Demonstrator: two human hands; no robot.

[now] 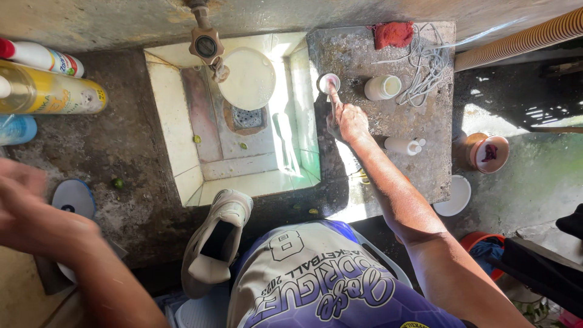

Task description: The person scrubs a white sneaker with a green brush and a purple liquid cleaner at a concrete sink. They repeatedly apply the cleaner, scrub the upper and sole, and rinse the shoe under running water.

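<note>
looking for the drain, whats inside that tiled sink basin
Inside the tiled sink basin lie a round white plate under the tap, a metal drain grate and small green bits. The plate covers the floor beneath it.

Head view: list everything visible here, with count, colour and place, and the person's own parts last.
Sink: one, pale tiled, centre.
Tap: one, rusty, above the sink.
Plate: one, white, in the sink under the tap.
Shoe: one, grey-white, on the sink's near edge.
Bottles: three, yellow, white and blue, far left.
Slab: one, grey concrete, right of the sink.
Small dish: one, white with pink inside, on the slab.
Cup: one, white, on the slab.
Small bottle: one, white, lying on the slab.
Cord: one, grey, coiled.
Red cloth: one, slab's far edge.
Hose: one, tan, ribbed, top right.
Right hand: fingers touching the small dish.
Left hand: blurred, near left.
</note>
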